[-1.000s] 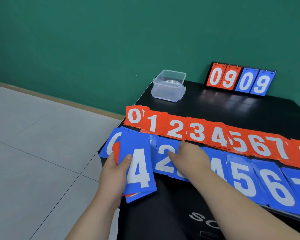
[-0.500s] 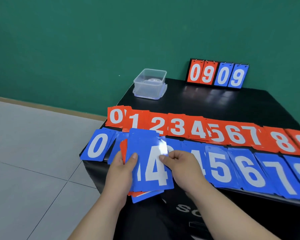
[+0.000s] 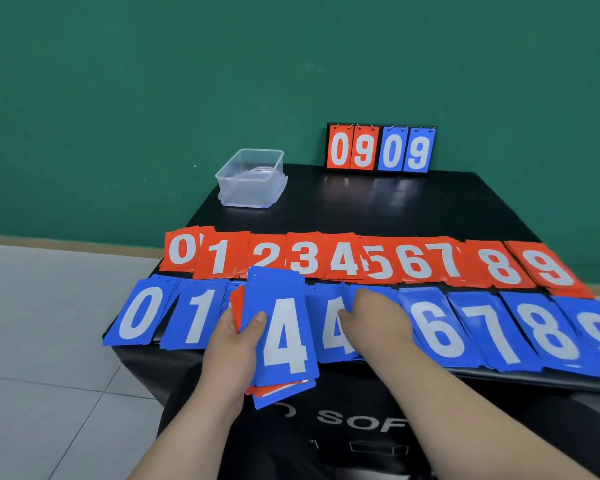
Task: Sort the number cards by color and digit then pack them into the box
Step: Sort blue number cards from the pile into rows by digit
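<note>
My left hand [image 3: 232, 344] grips a stack of mixed cards [image 3: 281, 337] with a blue 4 on top, held over the table's front edge. Red cards [image 3: 409, 261] lie in a far row from 0 to 9, and blue cards [image 3: 492, 327] form the near row. My right hand [image 3: 378, 317] pinches a blue 4 card [image 3: 331, 332] by its right edge, down on the blue 4 pile. This hand covers the blue 5 pile. The held stack hides the blue 2 and 3 piles. The clear plastic box [image 3: 250, 178] stands at the table's back left.
A small flip scoreboard [image 3: 381, 148] showing 09 09 stands against the green wall at the back of the black table [image 3: 413, 209]. Tiled floor [image 3: 49, 341] lies to the left beyond the table edge.
My right hand took a blue 4 off the held stack and carried it right, down onto the blue 4 pile. Another blue 4 now tops the stack in my left hand.
</note>
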